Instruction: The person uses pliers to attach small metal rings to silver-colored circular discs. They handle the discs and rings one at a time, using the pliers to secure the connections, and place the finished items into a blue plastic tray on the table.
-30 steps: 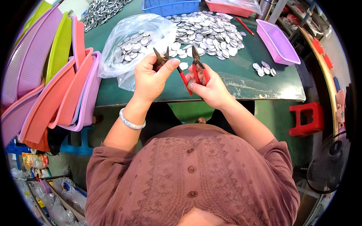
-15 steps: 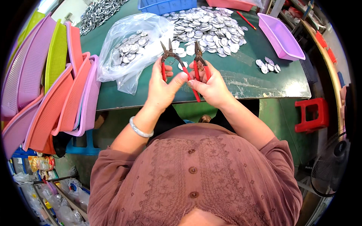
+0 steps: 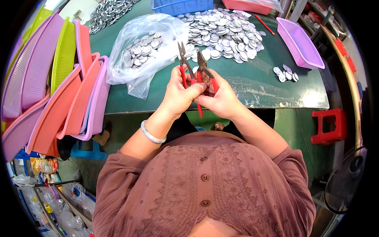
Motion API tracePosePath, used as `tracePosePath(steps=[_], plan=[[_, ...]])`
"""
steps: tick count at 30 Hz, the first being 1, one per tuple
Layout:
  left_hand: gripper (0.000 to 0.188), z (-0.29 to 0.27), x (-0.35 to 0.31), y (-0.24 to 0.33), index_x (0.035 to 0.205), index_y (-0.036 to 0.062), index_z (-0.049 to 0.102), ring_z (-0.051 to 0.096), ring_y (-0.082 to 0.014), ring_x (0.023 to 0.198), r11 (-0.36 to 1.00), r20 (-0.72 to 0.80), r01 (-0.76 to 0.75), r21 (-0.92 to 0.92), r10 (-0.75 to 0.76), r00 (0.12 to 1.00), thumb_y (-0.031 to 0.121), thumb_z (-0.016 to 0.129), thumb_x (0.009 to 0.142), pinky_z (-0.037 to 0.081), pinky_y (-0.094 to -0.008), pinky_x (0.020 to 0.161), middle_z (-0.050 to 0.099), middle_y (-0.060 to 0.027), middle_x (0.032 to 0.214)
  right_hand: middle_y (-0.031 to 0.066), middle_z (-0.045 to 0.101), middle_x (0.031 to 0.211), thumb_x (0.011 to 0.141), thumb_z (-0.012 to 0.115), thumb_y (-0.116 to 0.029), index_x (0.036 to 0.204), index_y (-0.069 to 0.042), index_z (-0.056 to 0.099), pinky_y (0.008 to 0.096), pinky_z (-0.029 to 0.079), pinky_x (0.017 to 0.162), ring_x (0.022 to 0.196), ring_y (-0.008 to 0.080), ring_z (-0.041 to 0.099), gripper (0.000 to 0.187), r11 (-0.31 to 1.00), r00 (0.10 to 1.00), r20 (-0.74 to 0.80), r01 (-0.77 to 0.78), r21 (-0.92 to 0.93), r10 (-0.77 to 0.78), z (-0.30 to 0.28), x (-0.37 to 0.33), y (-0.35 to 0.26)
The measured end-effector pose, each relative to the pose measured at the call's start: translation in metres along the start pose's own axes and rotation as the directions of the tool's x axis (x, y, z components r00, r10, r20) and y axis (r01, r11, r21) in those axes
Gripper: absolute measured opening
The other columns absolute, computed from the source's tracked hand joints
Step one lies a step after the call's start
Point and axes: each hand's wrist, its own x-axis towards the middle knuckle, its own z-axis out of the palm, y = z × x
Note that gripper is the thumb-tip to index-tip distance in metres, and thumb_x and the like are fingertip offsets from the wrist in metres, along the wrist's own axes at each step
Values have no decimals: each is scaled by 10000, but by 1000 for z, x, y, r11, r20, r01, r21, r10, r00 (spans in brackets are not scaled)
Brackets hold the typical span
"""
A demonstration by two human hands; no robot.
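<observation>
Both of my hands are up over the near edge of the green table, close together. My left hand is closed around red-handled pliers, their dark jaws pointing away from me and nearly together. In my right hand is a second pair of red-handled pliers, its jaws leaning left toward the first pair. The two thumbs meet between the tools. Whether anything small sits in either jaw is too fine to make out. Just beyond lies a large heap of flat silver discs.
An open clear plastic bag of similar discs lies left of the heap. Purple and blue trays, a few loose discs and a red pencil are on the table. Stacked baskets crowd the left; a red stool stands right.
The left pliers' jaws were spread wide and have come nearly together. The right pliers have tipped leftward, and the two hands are closer to each other. The whole view has shifted slightly.
</observation>
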Motion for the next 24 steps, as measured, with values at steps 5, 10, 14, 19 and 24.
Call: tracePosePath(steps=[5,10,14,19,24], plan=[[544,-16,-7,4,1204,14,353,460,-93,776,978,-33,-124,168,131,991,31,588,714,390,-215,715,430,-24,887,20,523,803,761,615,-52,1082,-16,442,251,425,670,737,92,497,366,990,996,0,-85,-114,86,-19,-8,-6],[566,-26,-23,6,1217,-13,366,433,-71,736,892,46,-218,397,217,975,37,594,701,372,-197,659,455,-21,856,27,511,741,784,598,-102,1038,-4,463,253,413,642,691,96,483,304,946,994,-105,-57,-320,24,-26,-12,-15],[545,-17,-33,11,1188,-39,407,409,-58,635,636,38,-257,728,338,941,38,600,683,359,-187,569,466,-11,772,41,519,745,787,588,-104,1033,-7,465,270,419,649,693,115,493,292,916,992,-118,-85,-391,41,-25,-13,-19],[520,-19,-28,1,1169,-35,434,369,-51,580,686,-89,-264,678,434,896,26,594,678,340,-184,525,411,14,684,54,525,763,788,576,-100,1021,-9,468,277,421,661,708,129,500,272,922,992,-114,-90,-377,50,-23,-15,-18],[534,-17,-31,0,1160,-5,460,366,-62,566,628,-49,-269,730,441,896,54,612,651,335,-193,508,425,5,686,61,523,773,794,563,-103,1012,-8,469,279,422,663,721,130,500,255,915,990,-126,-107,-389,62,-24,-14,-15]])
